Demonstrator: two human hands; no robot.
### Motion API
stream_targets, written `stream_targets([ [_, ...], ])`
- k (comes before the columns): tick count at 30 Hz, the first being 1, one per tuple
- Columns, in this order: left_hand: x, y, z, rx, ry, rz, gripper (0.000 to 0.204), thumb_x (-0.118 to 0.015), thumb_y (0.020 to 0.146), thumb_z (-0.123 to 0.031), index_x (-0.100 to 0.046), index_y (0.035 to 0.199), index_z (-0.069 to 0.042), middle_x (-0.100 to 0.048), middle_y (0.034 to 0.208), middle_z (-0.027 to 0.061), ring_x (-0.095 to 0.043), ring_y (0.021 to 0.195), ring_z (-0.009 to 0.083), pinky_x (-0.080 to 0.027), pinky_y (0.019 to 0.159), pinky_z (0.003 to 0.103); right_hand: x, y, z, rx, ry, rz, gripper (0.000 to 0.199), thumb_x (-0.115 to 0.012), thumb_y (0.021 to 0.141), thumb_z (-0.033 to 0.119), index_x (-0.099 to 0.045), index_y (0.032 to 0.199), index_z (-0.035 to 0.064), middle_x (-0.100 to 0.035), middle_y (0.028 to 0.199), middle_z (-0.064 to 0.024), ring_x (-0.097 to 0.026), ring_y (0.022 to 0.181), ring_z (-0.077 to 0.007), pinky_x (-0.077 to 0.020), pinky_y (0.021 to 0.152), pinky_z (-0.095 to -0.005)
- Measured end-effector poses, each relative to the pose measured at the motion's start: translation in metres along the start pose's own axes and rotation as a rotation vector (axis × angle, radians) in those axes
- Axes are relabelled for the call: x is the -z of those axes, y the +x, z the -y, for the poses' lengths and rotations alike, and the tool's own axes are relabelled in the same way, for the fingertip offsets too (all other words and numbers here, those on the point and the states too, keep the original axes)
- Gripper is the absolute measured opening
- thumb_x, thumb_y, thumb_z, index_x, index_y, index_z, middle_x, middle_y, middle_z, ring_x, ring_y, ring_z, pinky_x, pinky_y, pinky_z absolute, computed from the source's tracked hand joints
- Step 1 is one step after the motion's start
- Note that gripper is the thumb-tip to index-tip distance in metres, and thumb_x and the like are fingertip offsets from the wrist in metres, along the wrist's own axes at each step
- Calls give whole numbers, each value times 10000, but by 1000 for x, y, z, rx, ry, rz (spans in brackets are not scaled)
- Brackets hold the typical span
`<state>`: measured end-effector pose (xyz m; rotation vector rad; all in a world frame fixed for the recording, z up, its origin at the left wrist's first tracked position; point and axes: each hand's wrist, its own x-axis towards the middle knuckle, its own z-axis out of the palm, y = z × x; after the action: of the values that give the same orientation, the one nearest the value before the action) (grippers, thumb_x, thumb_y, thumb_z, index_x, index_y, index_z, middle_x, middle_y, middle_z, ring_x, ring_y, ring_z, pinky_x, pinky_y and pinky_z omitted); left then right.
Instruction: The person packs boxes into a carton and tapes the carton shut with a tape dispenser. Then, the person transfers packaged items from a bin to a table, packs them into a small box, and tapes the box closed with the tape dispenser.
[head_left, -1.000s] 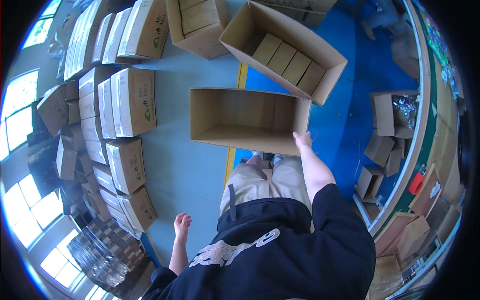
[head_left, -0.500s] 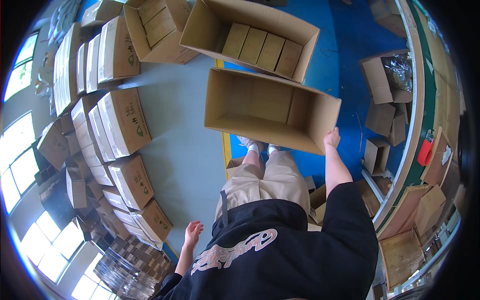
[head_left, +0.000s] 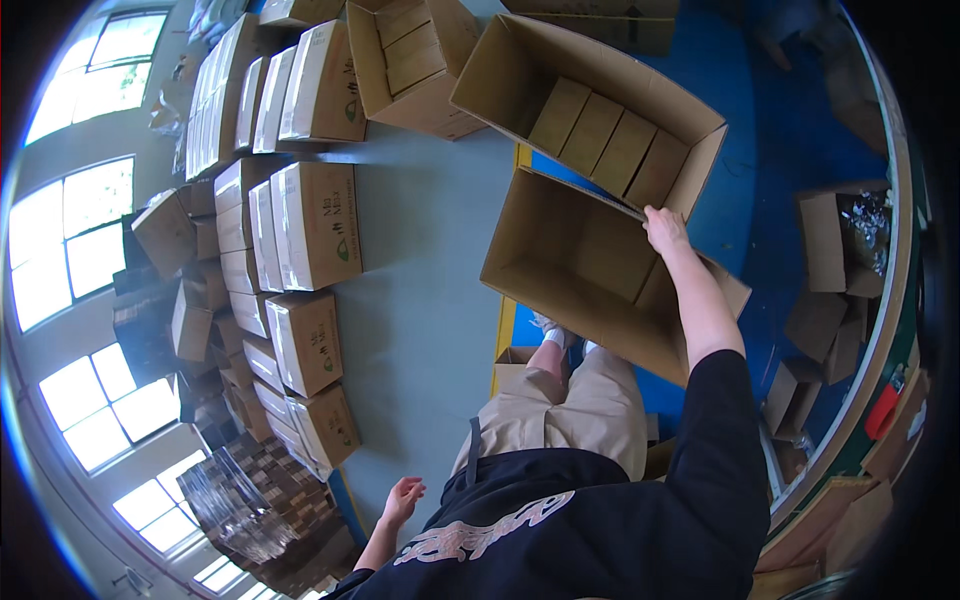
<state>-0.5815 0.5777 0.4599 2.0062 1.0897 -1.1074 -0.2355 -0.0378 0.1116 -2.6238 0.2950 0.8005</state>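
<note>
Head view: open, oblong brown cardboard box [head_left: 585, 262] sits in front of the legs, mouth facing up toward the camera, its long axis slanting down to the right. Right hand [head_left: 666, 231] is at its far rim, right of that edge's middle; fingers bent over the cardboard, pinching the rim, thumb placement unclear. Right forearm crosses over the box's right part.

Directly beyond, a second open brown cardboard box [head_left: 622, 82] holds four small brown rectangular cartons [head_left: 595, 135] in a row; the two rims meet or overlap in view, contact not certain.

Left hand [head_left: 402, 500] hangs beside the torso above smooth grey floor [head_left: 425, 300], holding nothing; fingers loosely curled, slightly spread.

Left side: stacked brown cardboard cartons with clear tape [head_left: 320, 225]. Yellow floor stripe [head_left: 507, 322] borders blue flooring [head_left: 740, 120].
</note>
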Motion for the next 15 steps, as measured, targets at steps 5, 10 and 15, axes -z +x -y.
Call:
stream_targets([
  [5,-20,3,11,19,37,76,357,-572,974,-277,-571,1219,-17,-687,1048,108,-632,934,188,-495,863,323,6,-7,-5,52,-11,3,348,-614,929,320,-569,1163,66,-643,1026,-267,-601,1066,-442,-429,995,-548],
  [10,-33,4,4,0,-31,74,355,-573,974,-279,-572,1223,-26,-686,1052,102,-630,928,177,-493,831,322,8,-41,-36,46,-63,79,393,-555,959,382,-576,1194,67,-640,1039,-277,-597,1062,-447,-448,972,-531],
  [15,-27,44,27,-86,-168,224,289,-607,968,-226,-606,1160,-10,-691,1004,69,-630,831,151,-497,744,270,3,-102,-64,-2,-74,-17,438,-570,941,368,-593,1226,37,-671,1087,-191,-613,1091,-331,-440,995,-445],
])
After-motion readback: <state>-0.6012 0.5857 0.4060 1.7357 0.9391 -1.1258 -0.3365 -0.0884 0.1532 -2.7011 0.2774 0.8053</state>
